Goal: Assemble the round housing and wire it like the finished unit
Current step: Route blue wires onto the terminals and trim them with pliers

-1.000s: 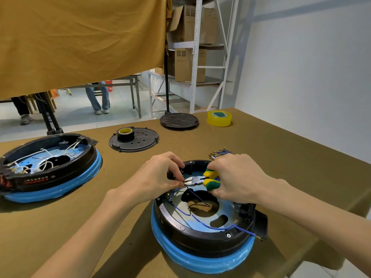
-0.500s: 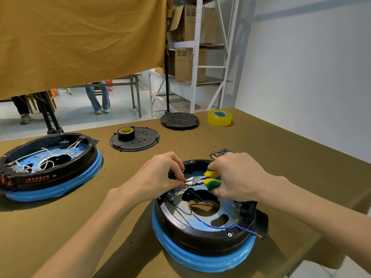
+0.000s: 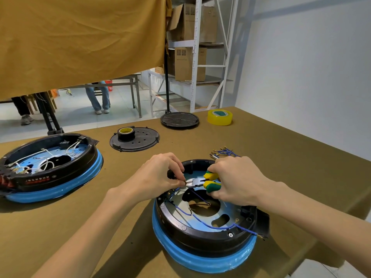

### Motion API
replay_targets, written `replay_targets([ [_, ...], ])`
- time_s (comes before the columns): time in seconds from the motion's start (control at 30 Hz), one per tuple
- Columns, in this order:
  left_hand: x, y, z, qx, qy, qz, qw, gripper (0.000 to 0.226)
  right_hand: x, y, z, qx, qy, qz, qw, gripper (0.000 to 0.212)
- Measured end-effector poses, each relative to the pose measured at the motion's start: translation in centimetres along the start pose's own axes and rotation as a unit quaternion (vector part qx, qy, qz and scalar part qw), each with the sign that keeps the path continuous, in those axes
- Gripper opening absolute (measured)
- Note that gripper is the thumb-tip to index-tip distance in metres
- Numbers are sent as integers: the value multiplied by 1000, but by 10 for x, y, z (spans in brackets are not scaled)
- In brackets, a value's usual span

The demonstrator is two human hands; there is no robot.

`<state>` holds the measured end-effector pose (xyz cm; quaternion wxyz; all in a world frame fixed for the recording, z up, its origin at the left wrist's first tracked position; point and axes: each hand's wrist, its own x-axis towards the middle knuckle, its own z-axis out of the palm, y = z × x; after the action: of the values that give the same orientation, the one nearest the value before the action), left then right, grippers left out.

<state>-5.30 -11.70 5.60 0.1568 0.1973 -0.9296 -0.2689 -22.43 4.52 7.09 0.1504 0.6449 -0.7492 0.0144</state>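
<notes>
Gripping pliers [image 3: 208, 182], right hand [image 3: 239, 182] above housing [image 3: 202, 233]; left hand [image 3: 158, 177] pinching terminal [image 3: 184, 180].

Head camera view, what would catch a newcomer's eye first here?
Front and centre, two hands work over a round black housing on a blue base: the right hand grips yellow-green pliers, the left hand pinches a small terminal at their tip. To the left sits the finished unit with white wires.

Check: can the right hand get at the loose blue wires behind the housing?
Probably yes: the wires lie bare on the table just past the right hand, nothing between, but it holds the pliers.
</notes>
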Motion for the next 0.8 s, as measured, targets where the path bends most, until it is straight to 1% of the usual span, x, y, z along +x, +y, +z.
replay_targets([
  [0.33, 1, -4, 2, -16, 5, 2, 1000, 11, -2, -3, -5, -7, -1, 8, 1000, 37],
  [0.7, 1, -5, 1, -7, 1, 9, 1000, 11, 4, -6, -12, -12, -19, 42, 999, 41],
  [0.8, 1, -4, 1, -6, 1, 9, 1000, 11, 5, -6, -14, 3, -23, 43, 999, 35],
])
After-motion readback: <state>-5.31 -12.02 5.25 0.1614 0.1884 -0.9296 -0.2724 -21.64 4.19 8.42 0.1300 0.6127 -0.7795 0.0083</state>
